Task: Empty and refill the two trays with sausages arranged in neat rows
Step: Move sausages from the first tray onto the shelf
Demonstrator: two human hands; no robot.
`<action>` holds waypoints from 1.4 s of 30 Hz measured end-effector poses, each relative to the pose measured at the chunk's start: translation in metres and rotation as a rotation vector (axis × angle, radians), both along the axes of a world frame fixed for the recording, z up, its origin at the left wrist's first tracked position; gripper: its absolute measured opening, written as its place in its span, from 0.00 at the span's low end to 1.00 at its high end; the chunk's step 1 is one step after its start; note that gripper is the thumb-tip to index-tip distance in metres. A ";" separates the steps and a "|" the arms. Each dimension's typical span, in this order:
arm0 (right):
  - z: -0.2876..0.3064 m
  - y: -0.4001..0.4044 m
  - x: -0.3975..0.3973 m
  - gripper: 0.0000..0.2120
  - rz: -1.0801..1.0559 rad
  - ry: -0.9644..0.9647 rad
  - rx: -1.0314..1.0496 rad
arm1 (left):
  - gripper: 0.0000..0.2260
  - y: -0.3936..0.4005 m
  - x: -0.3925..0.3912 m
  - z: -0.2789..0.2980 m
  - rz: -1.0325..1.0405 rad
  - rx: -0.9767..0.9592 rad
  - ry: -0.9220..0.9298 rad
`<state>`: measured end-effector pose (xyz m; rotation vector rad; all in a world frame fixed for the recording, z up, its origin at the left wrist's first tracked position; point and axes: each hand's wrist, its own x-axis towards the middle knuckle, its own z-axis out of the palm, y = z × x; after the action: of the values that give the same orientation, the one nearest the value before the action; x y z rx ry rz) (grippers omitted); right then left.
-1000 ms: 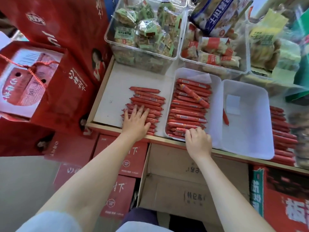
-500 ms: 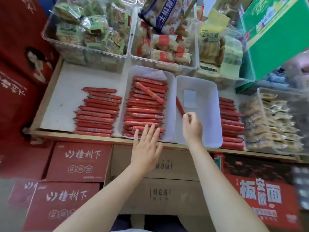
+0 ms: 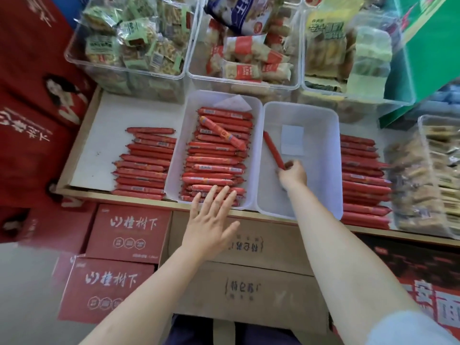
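Single sausage (image 3: pixel 274 151): lies in right tray (image 3: pixel 321 195), near end pinched by right hand (image 3: pixel 293 173). Left tray (image 3: pixel 174 180): filled with rows of sausages (image 3: pixel 214 168), one lying askew on top. Left hand (image 3: pixel 211 220): fingers spread flat over tray's near edge. Loose sausage piles on bench (image 3: pixel 99 150) left (image 3: pixel 146 165) and right (image 3: pixel 361 180) of trays.

Shelf: wooden-edged display shelf (image 3: pixel 82 192) with a white liner (image 3: pixel 104 135).
Back row: three clear plastic bins (image 3: pixel 124 70) of packaged snacks along the shelf's far edge.
Below: red printed cartons (image 3: pixel 129 230) and brown cardboard boxes (image 3: pixel 249 287) stacked under the front edge.
Floor: grey (image 3: pixel 22 295), lower left.
Right: green box (image 3: pixel 428 46).
Light: bright, even.
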<state>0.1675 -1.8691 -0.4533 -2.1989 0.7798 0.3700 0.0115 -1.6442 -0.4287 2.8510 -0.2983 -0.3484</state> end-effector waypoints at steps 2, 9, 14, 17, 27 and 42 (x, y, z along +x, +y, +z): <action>0.009 -0.006 -0.004 0.05 -0.060 -0.054 0.077 | 0.30 0.000 0.001 0.000 -0.002 -0.010 0.004; 0.099 -0.013 -0.077 0.16 -0.197 -0.266 0.383 | 0.32 0.001 0.010 0.029 0.042 -0.173 0.190; 0.144 0.025 -0.113 0.17 -0.111 -0.241 0.803 | 0.16 0.003 0.026 0.107 0.618 -1.355 0.549; 0.156 0.056 -0.122 0.21 0.003 -0.196 0.776 | 0.14 0.017 0.029 0.133 0.698 -1.773 0.605; 0.151 0.150 -0.119 0.07 0.086 -0.186 0.804 | 0.09 0.099 0.022 0.122 0.959 -1.714 0.437; 0.040 0.183 -0.085 0.13 0.495 -0.228 -0.431 | 0.18 0.213 0.118 0.001 0.159 0.074 -0.014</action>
<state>0.0828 -1.6860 -0.4135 -2.7780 0.1877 0.1922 0.1291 -1.4313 -0.4277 2.9261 -0.0617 -0.3142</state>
